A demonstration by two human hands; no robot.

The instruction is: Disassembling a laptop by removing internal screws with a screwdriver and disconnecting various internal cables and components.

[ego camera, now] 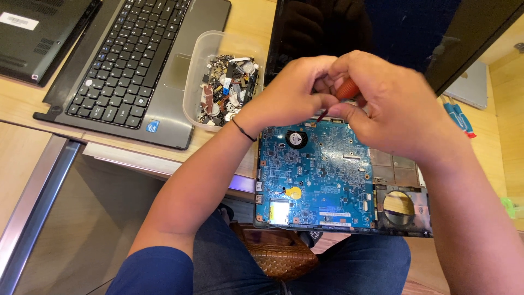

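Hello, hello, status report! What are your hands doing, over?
Left hand and right hand both closed on the red screwdriver. Tip over the blue circuit board. Tub of small parts beside it, nothing blocking.

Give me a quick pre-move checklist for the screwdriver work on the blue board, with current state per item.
1. Screwdriver gripped: ok, red handle pinched between left hand and right hand.
2. Tip seated on a screw: cannot tell, the hands hide the tip at the top edge of the blue circuit board.
3. Board supported: ok, it lies flat in the dark laptop base at the table edge.
4. Parts tub in reach: ok, beside the left hand, already holding small parts.
5. Other laptop out of the way: ok, apart on the left.
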